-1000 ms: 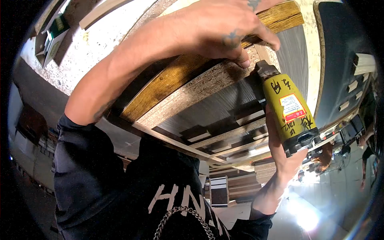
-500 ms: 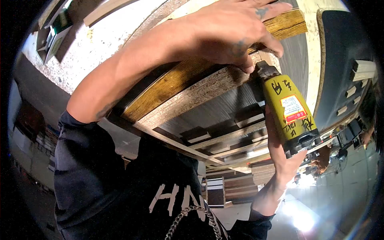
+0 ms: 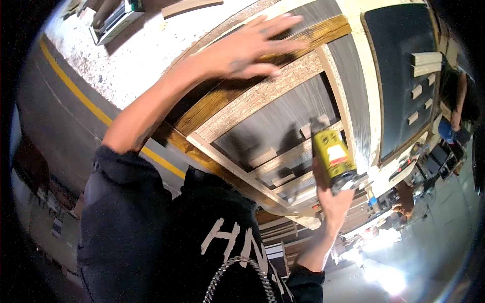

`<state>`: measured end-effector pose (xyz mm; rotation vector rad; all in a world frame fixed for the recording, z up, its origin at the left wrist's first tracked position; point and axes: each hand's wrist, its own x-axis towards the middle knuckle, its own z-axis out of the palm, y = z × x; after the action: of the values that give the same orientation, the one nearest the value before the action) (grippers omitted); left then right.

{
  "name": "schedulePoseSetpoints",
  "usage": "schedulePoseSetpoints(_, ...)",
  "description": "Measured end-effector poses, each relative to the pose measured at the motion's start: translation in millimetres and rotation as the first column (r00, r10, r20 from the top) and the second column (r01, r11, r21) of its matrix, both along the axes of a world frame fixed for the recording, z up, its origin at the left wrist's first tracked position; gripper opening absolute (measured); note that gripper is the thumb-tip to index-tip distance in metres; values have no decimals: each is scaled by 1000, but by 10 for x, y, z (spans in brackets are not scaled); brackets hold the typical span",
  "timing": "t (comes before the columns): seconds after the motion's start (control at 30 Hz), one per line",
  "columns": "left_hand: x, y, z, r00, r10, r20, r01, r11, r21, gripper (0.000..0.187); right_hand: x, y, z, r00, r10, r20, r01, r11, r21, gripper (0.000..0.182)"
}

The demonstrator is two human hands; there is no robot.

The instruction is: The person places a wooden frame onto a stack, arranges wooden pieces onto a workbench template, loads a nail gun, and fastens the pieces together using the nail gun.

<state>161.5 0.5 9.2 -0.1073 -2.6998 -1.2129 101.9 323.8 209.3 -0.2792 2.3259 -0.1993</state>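
My right hand [image 3: 331,199] grips a yellow nail gun [image 3: 332,151] with a label and black handwriting; its dark nose points away from me over the frame's opening. Slightly blurred, my left hand [image 3: 245,53] has its fingers spread above a brown wood-grain strip [image 3: 217,103] and holds nothing. Beside that strip runs a chipboard strip [image 3: 262,101], which meets a pale crosspiece [image 3: 336,86] at its far end. Between the strips shows a dark grey wood-grain panel [image 3: 283,113]. Small wooden blocks [image 3: 263,157] sit along the inner rails.
To the right lies a black panel [image 3: 396,101] carrying several pale wooden blocks [image 3: 425,63]. A box [image 3: 117,22] and a loose wooden strip [image 3: 192,7] are on the speckled white surface at upper left. Another person's arm [image 3: 461,101] shows at far right. A yellow line [image 3: 96,111] crosses the floor.
My left hand has lifted away from the strips' far joint and shifted left. The nail gun has come back from that joint, nearer to me. The whole view has shifted.
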Motion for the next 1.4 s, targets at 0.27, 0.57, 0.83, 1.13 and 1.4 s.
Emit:
schedulePoseSetpoints(0.27,2068,39,562,938,46,344,32,975,-219,61,1273,428,16,995,85,43,-78,987,-142,54)
schedulePoseSetpoints(0.57,2456,-17,239,968,12,250,31,985,-168,74,1940,400,144,995,88,53,-82,990,-114,50)
schedulePoseSetpoints(0.83,2503,76,200,976,73,203,-23,971,-240,81,2099,416,56,994,83,64,-82,996,-20,44)
schedulePoseSetpoints(1.13,2355,310,108,981,123,152,-82,964,-253,70,2214,510,-17,992,119,-43,-121,990,-65,45)
schedulePoseSetpoints(1.4,2138,281,-31,989,76,129,-32,949,-312,67,2290,449,20,971,192,-143,-182,980,80,43)
